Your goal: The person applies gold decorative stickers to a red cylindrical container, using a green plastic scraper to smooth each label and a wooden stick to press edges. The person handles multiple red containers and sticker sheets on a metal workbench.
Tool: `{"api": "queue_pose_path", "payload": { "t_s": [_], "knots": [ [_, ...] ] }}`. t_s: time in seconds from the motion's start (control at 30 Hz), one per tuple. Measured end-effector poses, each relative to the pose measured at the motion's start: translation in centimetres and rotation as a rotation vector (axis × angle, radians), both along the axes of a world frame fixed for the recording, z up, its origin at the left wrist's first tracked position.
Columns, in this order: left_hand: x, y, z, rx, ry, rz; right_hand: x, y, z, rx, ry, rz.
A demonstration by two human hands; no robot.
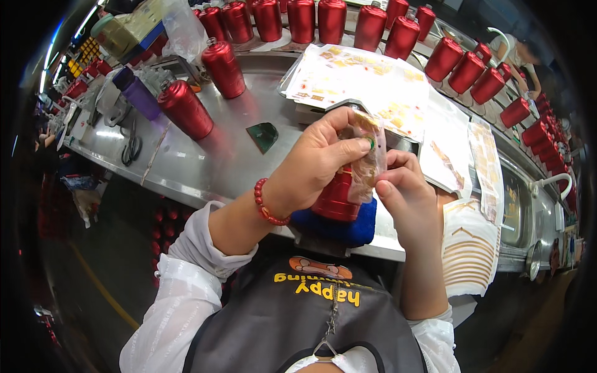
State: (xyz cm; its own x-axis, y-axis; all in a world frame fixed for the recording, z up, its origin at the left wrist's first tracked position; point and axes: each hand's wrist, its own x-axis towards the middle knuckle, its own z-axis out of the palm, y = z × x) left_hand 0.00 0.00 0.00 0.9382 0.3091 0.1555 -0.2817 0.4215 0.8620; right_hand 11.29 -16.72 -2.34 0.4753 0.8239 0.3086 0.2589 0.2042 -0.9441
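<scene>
My left hand [311, 155], a red bead bracelet at its wrist, pinches the upper part of a translucent decal strip [363, 180] with gold print. A small green spot shows beside the thumb. The fingers of my right hand [407, 193] are closed at the strip's right edge. Behind and below the strip, a metallic red bottle [334, 202] rests on a blue cloth [364, 229] at the table's near edge. My left hand and the strip hide the bottle's upper part. Whether the strip touches the bottle I cannot tell.
Printed decal sheets [367, 81] lie beyond my hands, with more sheets [469, 248] at the right. Two red bottles [185, 110] and a purple bottle [137, 93] stand at the left near a dark green scraper [262, 135]. Red bottles [301, 22] line the far side.
</scene>
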Motion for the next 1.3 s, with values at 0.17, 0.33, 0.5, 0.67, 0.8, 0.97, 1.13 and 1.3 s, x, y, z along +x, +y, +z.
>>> {"api": "queue_pose_path", "payload": {
  "t_s": [0.17, 0.33, 0.5, 0.67, 0.8, 0.97, 1.13, 1.3],
  "knots": [
    [-0.1, 0.8, 2.8, 0.297, 0.057, -0.162, 2.9, -2.5, -1.2, -0.010, -0.188, -0.082],
    [-0.8, 2.2, 6.6, 0.573, 0.305, -0.621, 5.1, -1.6, 3.7, 0.067, -0.138, 0.093],
    [-0.5, 2.6, 6.3, 0.915, 0.189, -0.689, 6.1, 1.1, 3.0, 0.012, -0.002, 0.712],
    [-3.1, 3.4, 5.3, 0.778, 0.321, -0.656, 3.7, -0.7, 2.7, -0.073, -0.081, 0.533],
    [-4.8, 4.2, 1.9, 0.857, 0.318, -0.581, 2.0, -1.9, 2.0, -0.178, -0.069, 0.392],
    [-5.7, 5.9, 0.2, 0.782, 0.416, -0.546, 2.1, -1.5, 0.0, -0.217, -0.044, 0.285],
    [-5.4, 6.8, 0.2, 0.891, 0.306, -0.390, 2.2, -0.6, -1.3, -0.085, -0.136, 0.124],
    [-4.2, 7.4, 2.6, 0.786, 0.356, -0.513, 3.5, -1.0, -1.0, -0.185, -0.210, -0.030]
  ]
}}
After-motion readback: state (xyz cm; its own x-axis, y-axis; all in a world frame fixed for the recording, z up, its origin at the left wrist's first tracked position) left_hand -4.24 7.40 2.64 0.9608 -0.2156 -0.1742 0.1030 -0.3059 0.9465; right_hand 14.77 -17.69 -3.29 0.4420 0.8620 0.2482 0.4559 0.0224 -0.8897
